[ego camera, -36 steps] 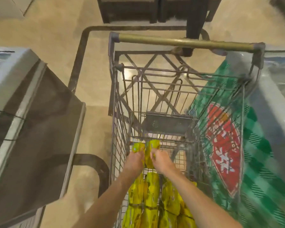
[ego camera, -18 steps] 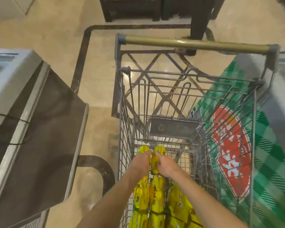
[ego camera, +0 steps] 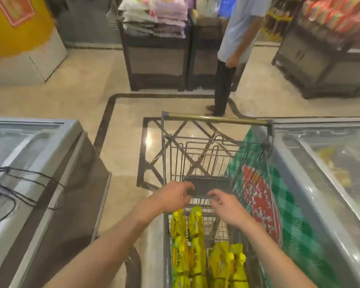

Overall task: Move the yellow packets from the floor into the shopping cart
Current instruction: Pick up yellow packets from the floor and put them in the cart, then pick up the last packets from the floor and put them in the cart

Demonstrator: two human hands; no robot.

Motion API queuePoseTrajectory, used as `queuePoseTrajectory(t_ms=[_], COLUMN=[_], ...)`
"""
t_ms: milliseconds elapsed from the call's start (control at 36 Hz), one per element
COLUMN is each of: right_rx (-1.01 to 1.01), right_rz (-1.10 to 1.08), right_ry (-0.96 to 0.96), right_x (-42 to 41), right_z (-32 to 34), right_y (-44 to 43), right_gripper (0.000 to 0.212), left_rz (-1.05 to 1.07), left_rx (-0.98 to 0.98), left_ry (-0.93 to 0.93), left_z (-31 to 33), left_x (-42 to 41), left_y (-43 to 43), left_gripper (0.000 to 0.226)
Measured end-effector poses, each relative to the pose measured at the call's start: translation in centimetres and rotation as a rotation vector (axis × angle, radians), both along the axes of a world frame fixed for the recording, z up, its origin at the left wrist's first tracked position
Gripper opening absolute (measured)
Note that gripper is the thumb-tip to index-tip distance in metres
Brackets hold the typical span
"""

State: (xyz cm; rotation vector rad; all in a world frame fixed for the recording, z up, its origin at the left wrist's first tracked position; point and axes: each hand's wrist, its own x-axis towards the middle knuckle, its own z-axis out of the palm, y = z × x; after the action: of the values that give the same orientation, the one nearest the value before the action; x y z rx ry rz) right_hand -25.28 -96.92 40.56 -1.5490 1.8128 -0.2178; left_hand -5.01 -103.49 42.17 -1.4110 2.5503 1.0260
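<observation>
Head view: left hand (ego camera: 170, 197) and right hand (ego camera: 227, 205) hover open and empty above packets (ego camera: 195, 242) lying in the cart (ego camera: 216, 119). Judged a release step; next, reach to the floor (ego camera: 123, 142) for any remaining packets, none visible here.

No legible text anywhere. Yellow packets (ego camera: 195, 242) carry print too blurred to read. Red emblem (ego camera: 260, 206) on the green checked freezer panel (ego camera: 299, 225) shows white characters, unreadable

Warm indoor light glares off the floor (ego camera: 150, 140) ahead of me; shelves (ego camera: 330, 21) blur, edges bend outward.
</observation>
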Motion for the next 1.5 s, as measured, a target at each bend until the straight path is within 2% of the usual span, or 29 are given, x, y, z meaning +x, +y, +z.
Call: queuePoseTrajectory(t_ms=[139,278,444,806,889,1056,1306,1417,1500], right_rx=[-0.064,-0.191,-0.231,-0.177,-0.214,-0.176,-0.171,-0.233,-0.198], right_rz=[-0.074,-0.070,-0.123,-0.549,-0.682,-0.815,-1.222,-1.433,-1.555], right_ry=[0.034,0.217,0.344,0.399,0.342,0.390,0.376,0.358,0.324], right_x=[1.4,2.2,1.3,-0.2,0.8,0.1,6.1,10.4,14.3], right_z=[5.2,9.2,12.7,16.9,17.8,14.9,15.2,15.5,15.3], right_y=[5.9,11.8,17.7,37.1,41.9,52.9,71.2,79.2,85.9], right_gripper=[0.029,0.033,0.050,0.049,0.047,0.050,0.047,0.045,0.047], left_rz=[-0.217,-0.353,-0.502,-0.839,-0.932,-1.184,-1.500,-1.671,-1.793], left_rx=[-0.075,-0.237,-0.393,-0.380,-0.366,-0.314,-0.302,-0.299,-0.307], left_ry=[-0.008,0.029,0.142,0.223,0.223,0.243,0.277,0.308,0.356], left_z=[4.7,8.0,10.5,13.5,13.7,14.3,15.1,15.6,15.4], left_x=[-0.9,-1.4,-2.0,-8.5,-10.9,-14.2,-17.4,-17.5,-16.9], left_y=[4.2,8.1,10.2,19.2,23.2,33.1,50.1,59.3,66.0], left_gripper=[0.038,0.038,0.069,0.070,0.068,0.061,0.059,0.057,0.057])
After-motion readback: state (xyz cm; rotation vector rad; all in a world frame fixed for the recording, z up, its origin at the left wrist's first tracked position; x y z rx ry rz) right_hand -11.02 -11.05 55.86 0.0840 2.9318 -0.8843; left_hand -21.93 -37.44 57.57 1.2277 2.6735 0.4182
